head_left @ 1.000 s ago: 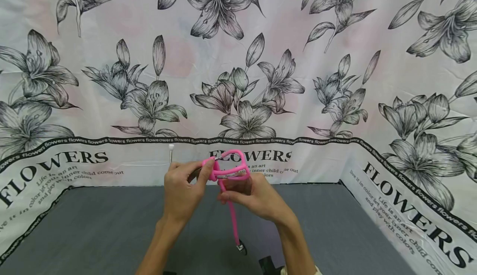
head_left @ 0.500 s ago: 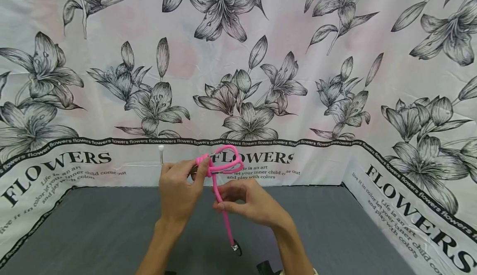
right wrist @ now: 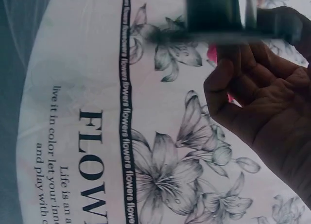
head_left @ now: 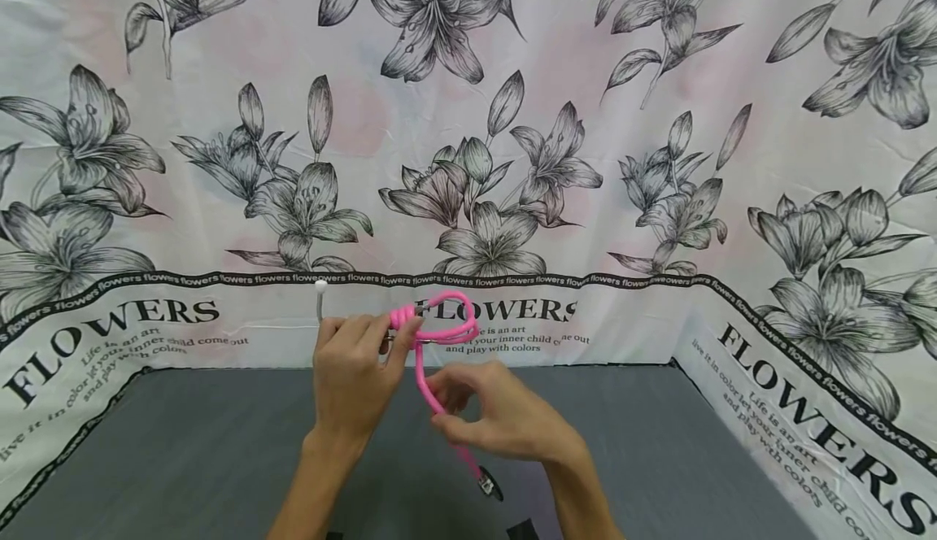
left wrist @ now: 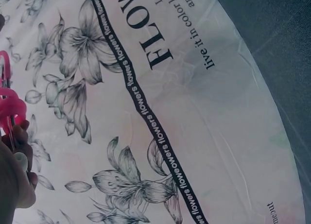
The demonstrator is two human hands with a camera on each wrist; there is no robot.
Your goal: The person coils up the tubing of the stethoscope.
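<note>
My left hand point(head_left: 351, 369) pinches a wound bundle of pink cord point(head_left: 454, 334) between thumb and fingers. Coils wrap its left part, and a long loop sticks out to the right, with thin silver metal showing along it. A thin metal rod with a white rounded tip point(head_left: 320, 286) rises behind the left hand; in the left wrist view the pink coils point(left wrist: 12, 107) sit at the left edge. My right hand point(head_left: 505, 418) holds the hanging tail below the bundle, thumb and fingers at the cord. The tail ends in a silver and black fitting point(head_left: 486, 485).
A grey tabletop point(head_left: 220, 442) lies below the hands. Behind and at the sides hangs a white cloth point(head_left: 629, 320) printed with lilies and lettering. A small black piece point(head_left: 523, 530) shows at the bottom edge, by the right forearm. A blurred dark object point(right wrist: 214, 12) covers the top of the right wrist view.
My right hand has left the loop and moved down along the tail, which now bends out to the right. The bundle shifted slightly left, still in my left hand.
</note>
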